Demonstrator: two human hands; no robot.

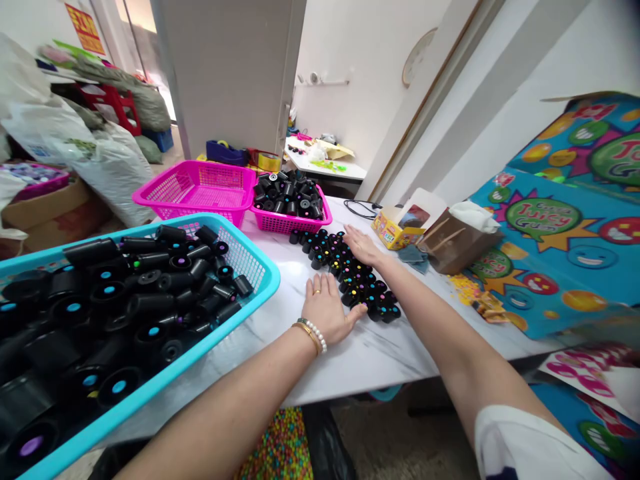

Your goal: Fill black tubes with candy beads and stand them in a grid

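The black tubes (353, 271) stand packed in a slanting block on the counter (390, 353), between your two hands, with coloured dots showing at their upper ends. The step in hand appears to be squaring this block. To do it well, apply light, even pressure to both long sides together, low on the tubes, so that the rows close up without buckling. Check the end nearest you, where the outline is uneven. A push that is too hard or too high is likely to topple an outer tube.

Your left hand (325, 310) lies palm down beside the block's left side. Its four fingers point forward with narrow gaps; the thumb is spread wide and appears to meet the tubes at the near end. It grips nothing.

Your right hand (363, 247) lies along the right side, fingers extended and only slightly apart, also without a grip. You cannot tell from this view how firmly it bears on the tubes.

Just beyond the block's far end is a small pink basket (293, 227) of loose tubes. A large blue basket (270, 270) of tubes stands to the left; a yellow box (393, 230) sits to the right.
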